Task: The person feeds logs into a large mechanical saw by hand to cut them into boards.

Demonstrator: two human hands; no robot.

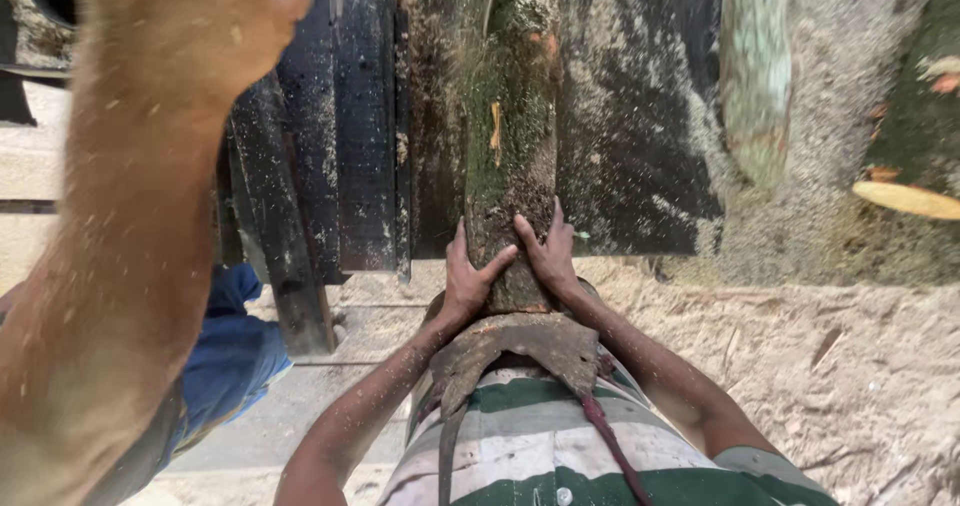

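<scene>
Co-worker's forearm (130,216) at left, left hand (468,278) and right hand (548,256) clamped on mossy log (510,116)

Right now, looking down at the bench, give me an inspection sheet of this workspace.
Surface: dark, sawdust-strewn metal saw table.
Job's things: mossy brown log lying lengthwise on the table, its near end against a worn brown pad at the waist.
Clutter: pale greenish log and yellow wood off-cut to the right.
Grippers: left hand and right hand both clasp the log's near end.
Cables: nothing seen; only a maroon strap over the striped shirt.
Surroundings: sawdust-covered ground; another person's forearm and blue trousers close on the left.
</scene>
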